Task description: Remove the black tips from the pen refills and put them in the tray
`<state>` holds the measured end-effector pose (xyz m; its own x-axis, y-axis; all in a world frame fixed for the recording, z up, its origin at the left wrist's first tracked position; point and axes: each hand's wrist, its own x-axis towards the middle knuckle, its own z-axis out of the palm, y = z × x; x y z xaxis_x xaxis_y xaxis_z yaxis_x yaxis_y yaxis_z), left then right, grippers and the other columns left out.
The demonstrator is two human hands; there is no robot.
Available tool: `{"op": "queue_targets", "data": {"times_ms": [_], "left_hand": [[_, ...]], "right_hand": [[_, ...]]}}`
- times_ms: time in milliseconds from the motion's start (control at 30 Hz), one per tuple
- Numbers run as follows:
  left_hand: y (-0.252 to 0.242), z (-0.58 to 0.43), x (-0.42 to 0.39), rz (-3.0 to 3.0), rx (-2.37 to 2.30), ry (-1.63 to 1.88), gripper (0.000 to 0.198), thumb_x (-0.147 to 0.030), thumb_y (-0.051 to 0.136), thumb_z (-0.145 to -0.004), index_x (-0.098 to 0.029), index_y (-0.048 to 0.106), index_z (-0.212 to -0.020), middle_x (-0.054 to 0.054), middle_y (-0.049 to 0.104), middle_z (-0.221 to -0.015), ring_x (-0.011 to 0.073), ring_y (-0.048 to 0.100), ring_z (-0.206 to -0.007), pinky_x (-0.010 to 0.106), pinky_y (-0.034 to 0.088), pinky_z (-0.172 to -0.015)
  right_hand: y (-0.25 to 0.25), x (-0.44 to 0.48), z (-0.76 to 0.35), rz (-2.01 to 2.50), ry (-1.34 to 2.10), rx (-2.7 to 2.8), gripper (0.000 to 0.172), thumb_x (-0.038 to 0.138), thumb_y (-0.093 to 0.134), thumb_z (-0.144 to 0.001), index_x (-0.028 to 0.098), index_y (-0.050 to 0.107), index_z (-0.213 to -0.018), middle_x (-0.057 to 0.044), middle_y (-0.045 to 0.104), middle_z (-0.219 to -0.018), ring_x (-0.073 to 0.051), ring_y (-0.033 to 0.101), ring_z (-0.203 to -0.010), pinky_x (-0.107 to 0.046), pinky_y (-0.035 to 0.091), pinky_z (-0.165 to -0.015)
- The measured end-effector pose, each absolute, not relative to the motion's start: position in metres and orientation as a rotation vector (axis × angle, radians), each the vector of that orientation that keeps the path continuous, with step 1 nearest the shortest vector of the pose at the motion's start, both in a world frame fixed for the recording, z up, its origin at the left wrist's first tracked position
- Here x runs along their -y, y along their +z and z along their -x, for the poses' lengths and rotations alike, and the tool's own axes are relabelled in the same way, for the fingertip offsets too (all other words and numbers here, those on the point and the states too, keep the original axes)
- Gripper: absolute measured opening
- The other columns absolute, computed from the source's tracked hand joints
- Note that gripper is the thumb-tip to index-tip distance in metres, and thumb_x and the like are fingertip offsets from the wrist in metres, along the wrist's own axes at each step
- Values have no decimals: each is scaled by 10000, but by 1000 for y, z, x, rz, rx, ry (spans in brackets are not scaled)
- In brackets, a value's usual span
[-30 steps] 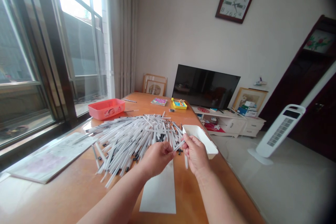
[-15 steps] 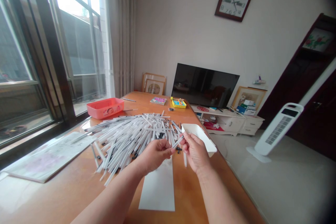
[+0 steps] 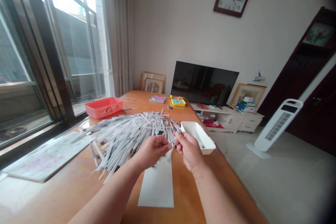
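White pen: pinched between both hands, left hand and right hand each closed on one end, above table, just beside pen pile. Risks: light fingertip pinch may slip and pen get lost in pile; white tray sits near table edge, so right hand could knock it off. Pen ends hidden by fingers; tray contents too blurred to name.

On the desk, a pile of pens lies left of a tray; a basket sits behind the pile, paper before it.
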<state>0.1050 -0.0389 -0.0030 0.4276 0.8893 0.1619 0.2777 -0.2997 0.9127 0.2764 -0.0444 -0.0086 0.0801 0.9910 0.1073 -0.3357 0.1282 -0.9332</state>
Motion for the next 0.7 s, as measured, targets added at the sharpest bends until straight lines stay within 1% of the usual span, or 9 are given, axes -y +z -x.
{"op": "queue_targets", "data": {"times_ms": [100, 167, 300, 400, 500, 600, 700], "left_hand": [[5, -98, 37, -1792, -1001, 932, 417, -563, 637, -825, -154, 676, -894, 5, 617, -721, 124, 511, -648, 233, 385, -594], [10, -91, 34, -1797, -1067, 1051, 428, -564, 623, -837, -163, 698, -965, 42, 693, -866, 163, 594, -783, 259, 447, -712], [10, -72, 21, -1681, -1329, 1269, 414, -541, 575, -857, -159, 692, -966, 48, 713, -857, 190, 640, -833, 288, 471, -788], [1, -56, 10, -1753, -1482, 1222, 347, -468, 574, -843, -167, 702, -960, 35, 720, -810, 190, 642, -771, 287, 468, -729], [-7, -45, 2, -1824, -1607, 1171, 278, -339, 552, -817, -172, 706, -977, 38, 738, -847, 201, 664, -813, 285, 470, -744], [-8, -41, -1, -1946, -1788, 1063, 277, -271, 518, -816, -190, 715, -995, 57, 742, -910, 219, 661, -872, 305, 471, -802], [-7, -44, 3, -2175, -1943, 881, 299, -227, 486, -833, -230, 734, -1000, 70, 733, -1014, 254, 629, -982, 352, 446, -910]], "right_hand": [[-8, 44, -280, 890, 1211, 953, 395, 533, 775, -771, 156, 680, -838, 17, 585, -640, -55, 381, -491, -191, 266, -445], [-7, 42, -284, 894, 1138, 905, 395, 538, 774, -766, 162, 672, -828, 23, 574, -630, -57, 374, -484, -194, 255, -436], [-8, 38, -291, 942, 971, 877, 376, 530, 760, -779, 176, 635, -768, 32, 559, -612, -67, 385, -489, -204, 291, -453], [-10, 37, -292, 1001, 895, 904, 381, 537, 736, -799, 182, 614, -731, 29, 562, -614, -81, 412, -512, -215, 330, -482], [-10, 38, -291, 1050, 842, 942, 383, 551, 714, -812, 190, 614, -732, 32, 557, -600, -97, 423, -519, -231, 344, -495], [-9, 40, -291, 1081, 821, 970, 378, 556, 692, -828, 196, 616, -743, 36, 549, -591, -102, 412, -514, -240, 331, -492], [-8, 40, -290, 1104, 800, 979, 378, 561, 683, -831, 200, 617, -738, 37, 553, -593, -107, 410, -517, -247, 327, -499]]}}
